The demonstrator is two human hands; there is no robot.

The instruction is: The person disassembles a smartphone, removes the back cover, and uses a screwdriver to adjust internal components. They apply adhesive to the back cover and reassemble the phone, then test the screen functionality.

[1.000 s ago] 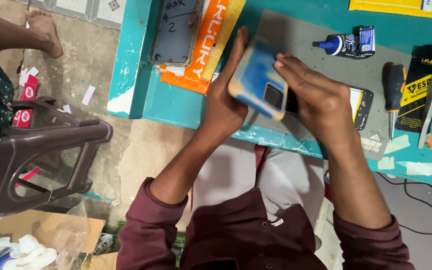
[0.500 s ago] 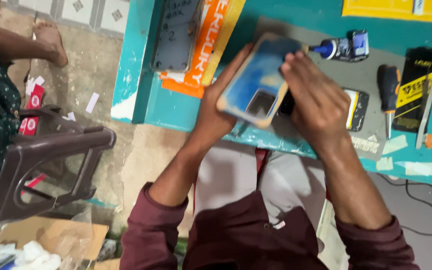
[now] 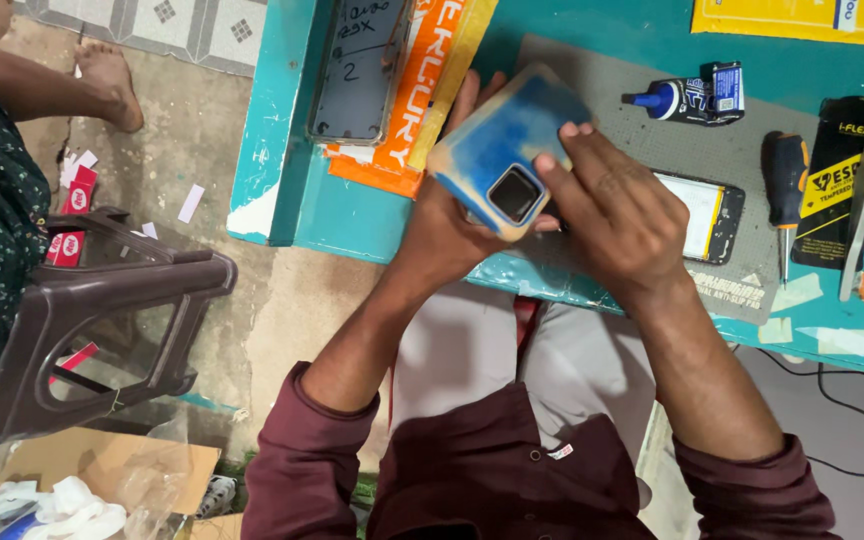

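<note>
Blue phone back cover (image 3: 505, 150), two hands, left hand (image 3: 449, 232), right hand (image 3: 620, 215)

Blue phone back cover (image 3: 507, 150) with yellowed edges and a dark square camera opening; teal table (image 3: 272, 130); grey mat (image 3: 642, 140); orange-and-yellow packet (image 3: 432, 90); blue glue bottle (image 3: 687, 95); dark brown stool (image 3: 102, 310); maroon sleeves (image 3: 302, 460).

Light is even and fairly bright, falling from above; shadows are soft and short. The teal tabletop (image 3: 592, 30) shows saturated colour with no harsh glare. The phone back (image 3: 502, 150) looks slightly smeared, and the hands around it are a little soft. The floor (image 3: 202, 130) at left is dimmer. Straight edges bend slightly toward the frame's borders.
</note>
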